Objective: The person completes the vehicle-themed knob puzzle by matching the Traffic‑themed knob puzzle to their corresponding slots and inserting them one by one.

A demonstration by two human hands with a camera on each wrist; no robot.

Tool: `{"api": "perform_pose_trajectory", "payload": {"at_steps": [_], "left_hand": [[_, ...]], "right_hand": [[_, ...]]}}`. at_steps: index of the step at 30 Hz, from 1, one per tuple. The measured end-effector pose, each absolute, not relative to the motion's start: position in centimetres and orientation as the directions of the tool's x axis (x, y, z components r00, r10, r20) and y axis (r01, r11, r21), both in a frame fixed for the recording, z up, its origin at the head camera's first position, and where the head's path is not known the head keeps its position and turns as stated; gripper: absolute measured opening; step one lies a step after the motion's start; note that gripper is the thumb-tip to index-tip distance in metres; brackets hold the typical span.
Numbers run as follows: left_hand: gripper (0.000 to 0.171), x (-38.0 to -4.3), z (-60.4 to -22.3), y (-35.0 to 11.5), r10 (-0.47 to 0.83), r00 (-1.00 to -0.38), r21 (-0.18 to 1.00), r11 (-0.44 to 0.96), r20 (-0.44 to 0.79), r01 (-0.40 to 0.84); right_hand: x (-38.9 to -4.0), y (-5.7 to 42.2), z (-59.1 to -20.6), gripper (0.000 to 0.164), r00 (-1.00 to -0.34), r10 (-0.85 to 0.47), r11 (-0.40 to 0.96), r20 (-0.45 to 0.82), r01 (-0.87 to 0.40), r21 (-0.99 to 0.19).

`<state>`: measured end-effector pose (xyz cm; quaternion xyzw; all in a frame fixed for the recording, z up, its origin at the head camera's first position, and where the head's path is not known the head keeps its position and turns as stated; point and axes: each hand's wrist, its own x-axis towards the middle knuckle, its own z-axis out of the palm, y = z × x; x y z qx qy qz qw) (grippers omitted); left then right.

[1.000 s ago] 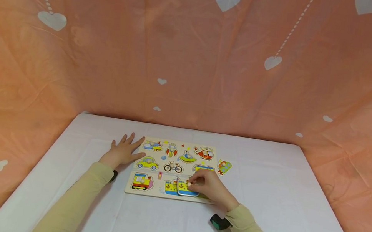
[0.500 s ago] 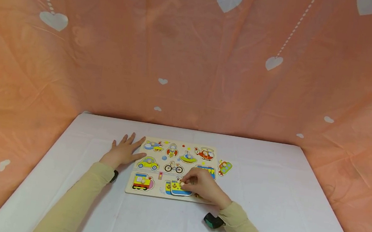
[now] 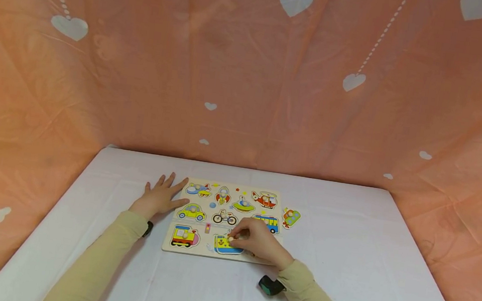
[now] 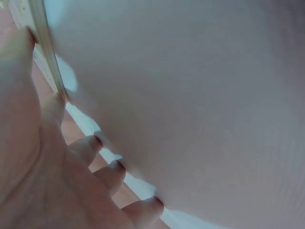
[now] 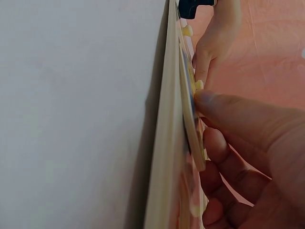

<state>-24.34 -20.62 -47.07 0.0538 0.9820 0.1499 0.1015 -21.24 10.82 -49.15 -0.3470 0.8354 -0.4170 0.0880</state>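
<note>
A wooden knob puzzle board with pictures of vehicles lies on the table. In the head view my right hand pinches the knob of a yellow-and-blue ship puzzle piece over the printed ship at the board's front. From the right wrist, this ship piece appears tilted, one end lifted off the board, thumb and forefinger at its knob. My left hand lies spread at the board's left edge; in the left wrist view its thumb and forefinger touch the board's edge.
A green-and-yellow puzzle piece lies at the board's right edge. Knobbed pieces such as the train, car and helicopter are on the board. A white cloth covers the table; an orange curtain hangs behind.
My right hand has moved left with the ship piece, from beside the printed ship to over it, uncovering more of the bus. The left hand has stayed in place.
</note>
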Motion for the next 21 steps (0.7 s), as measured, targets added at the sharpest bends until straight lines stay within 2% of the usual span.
{"api": "perform_pose_trajectory", "payload": {"at_steps": [21], "left_hand": [[0.079, -24.37, -46.93, -20.62, 0.128, -0.968, 0.310, 0.949, -0.213, 0.058]], "right_hand": [[-20.99, 10.09, -49.07, 0.010, -0.764, -0.639, 0.431, 0.088, -0.451, -0.782]]}}
